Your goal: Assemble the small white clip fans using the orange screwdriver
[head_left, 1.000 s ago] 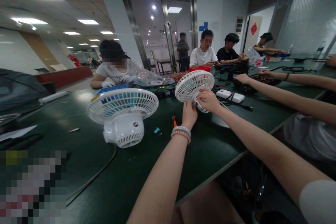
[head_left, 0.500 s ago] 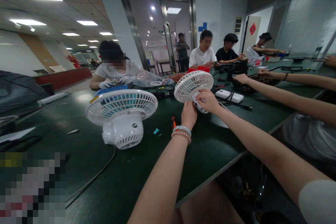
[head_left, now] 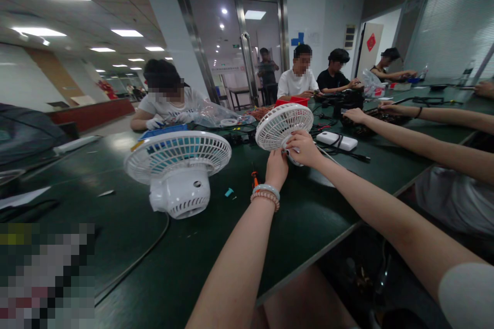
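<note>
A small white fan [head_left: 283, 124] with a round grille is lifted just above the dark green table [head_left: 200, 247]. My right hand [head_left: 304, 148] grips the fan's motor housing behind the grille, fingers curled round it. My left hand [head_left: 277, 167], with beaded bracelets on the wrist, reaches up beneath the fan and touches its underside; its fingers are hidden behind the hand. A second, larger white fan [head_left: 178, 169] lies face up on the table to the left, its cord trailing toward me.
An orange-handled screwdriver [head_left: 254, 179] and a small teal piece [head_left: 229, 192] lie between the fans. A white power bank [head_left: 336, 141] and black cables sit to the right. A neighbour's arms [head_left: 424, 146] stretch across the table. Several people work at the far side.
The small fan and both my hands have shifted very slightly; otherwise nothing has visibly changed.
</note>
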`<state>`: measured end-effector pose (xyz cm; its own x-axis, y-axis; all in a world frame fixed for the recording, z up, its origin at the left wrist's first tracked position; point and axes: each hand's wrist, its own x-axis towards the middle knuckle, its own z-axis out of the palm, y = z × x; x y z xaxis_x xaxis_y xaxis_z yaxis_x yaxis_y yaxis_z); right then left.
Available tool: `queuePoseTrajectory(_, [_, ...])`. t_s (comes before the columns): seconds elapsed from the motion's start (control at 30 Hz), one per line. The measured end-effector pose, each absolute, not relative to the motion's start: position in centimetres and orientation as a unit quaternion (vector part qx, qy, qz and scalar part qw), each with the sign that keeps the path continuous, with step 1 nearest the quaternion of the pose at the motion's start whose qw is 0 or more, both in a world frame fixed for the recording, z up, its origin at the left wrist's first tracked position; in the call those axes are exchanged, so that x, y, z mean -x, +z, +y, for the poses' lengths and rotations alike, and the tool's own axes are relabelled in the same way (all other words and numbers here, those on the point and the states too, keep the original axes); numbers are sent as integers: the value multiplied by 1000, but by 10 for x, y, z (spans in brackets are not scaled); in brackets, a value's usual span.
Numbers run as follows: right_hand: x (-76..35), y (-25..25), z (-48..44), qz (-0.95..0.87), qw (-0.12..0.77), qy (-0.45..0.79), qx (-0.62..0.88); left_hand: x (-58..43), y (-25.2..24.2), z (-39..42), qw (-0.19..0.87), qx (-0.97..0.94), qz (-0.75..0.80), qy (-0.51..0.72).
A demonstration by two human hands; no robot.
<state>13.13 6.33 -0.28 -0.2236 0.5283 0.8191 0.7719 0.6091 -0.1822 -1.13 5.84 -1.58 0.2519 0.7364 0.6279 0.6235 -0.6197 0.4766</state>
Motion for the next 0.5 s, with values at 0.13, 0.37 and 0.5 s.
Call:
queuePoseTrajectory(0.13, [-131,-3,64,-766,465,-131,424,13,-16,59,75,-790,443,417])
queuePoseTrajectory(0.37, [-131,-2,63,-760,479,-131,420,13,-16,59,86,-786,444,423])
queuePoseTrajectory(0.5, [-131,-3,63,-759,478,-128,423,12,-15,58,88,-786,414,451])
